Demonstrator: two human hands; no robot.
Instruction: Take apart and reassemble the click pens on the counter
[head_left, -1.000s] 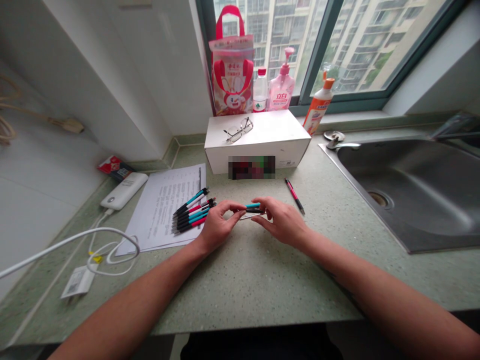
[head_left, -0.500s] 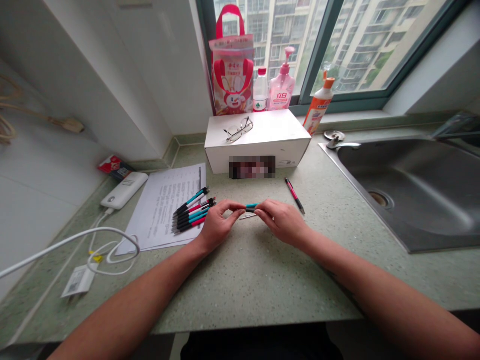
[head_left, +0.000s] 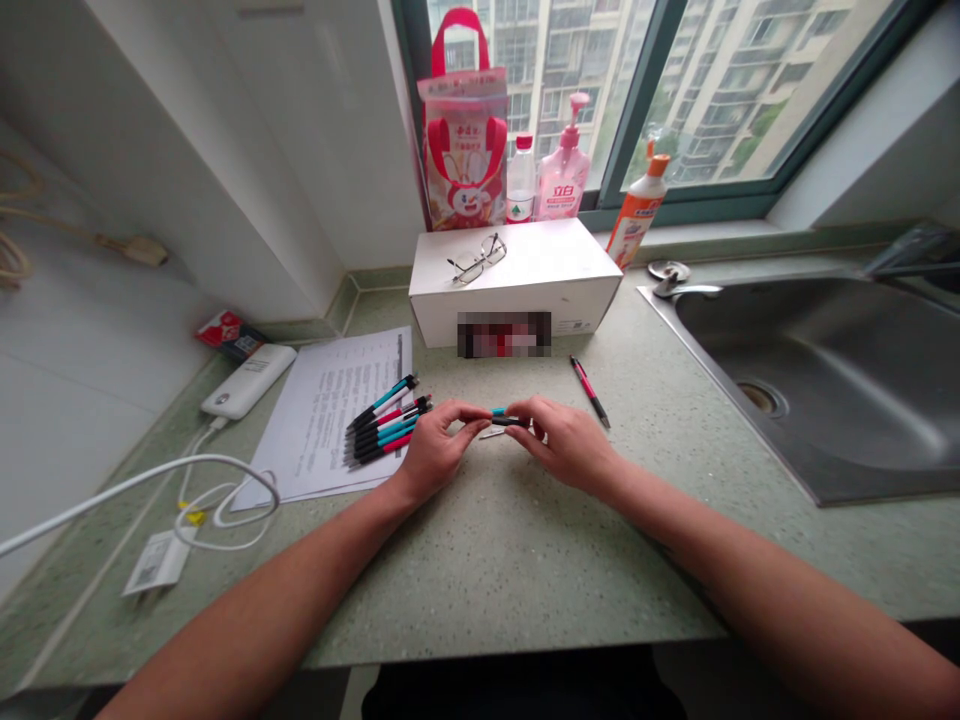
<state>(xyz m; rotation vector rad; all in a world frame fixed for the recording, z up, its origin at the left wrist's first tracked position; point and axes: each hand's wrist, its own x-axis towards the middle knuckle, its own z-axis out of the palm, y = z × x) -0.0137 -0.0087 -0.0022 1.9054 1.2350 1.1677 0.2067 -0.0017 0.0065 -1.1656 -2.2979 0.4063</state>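
Note:
My left hand [head_left: 436, 442] is closed, pinching one end of a slim black pen part [head_left: 510, 421] between thumb and fingertips. My right hand [head_left: 568, 440] curls its fingers round the other end, its thumb slightly lower. Just behind the black part shows a teal pen piece [head_left: 498, 411], partly covered by my fingers. A thin pale piece [head_left: 493, 434] lies on the counter below. Left of my left hand, several mechanical pencils or pens [head_left: 381, 430] in teal, red and black rest in a row on printed sheets [head_left: 300, 430]. A red and black pen [head_left: 589, 391] lies beyond my right hand.
A white box [head_left: 525, 262] with eyeglasses [head_left: 477, 260] on top stands behind my hands. A steel sink [head_left: 817, 390] is at the right. At the left lie a white power bank [head_left: 249, 381], its cable and a white plug [head_left: 160, 562]. Bottles and a bag line the window.
My right fingertips have shifted slightly right and opened a little, so more of the black part shows between my hands. My left hand has stayed in place.

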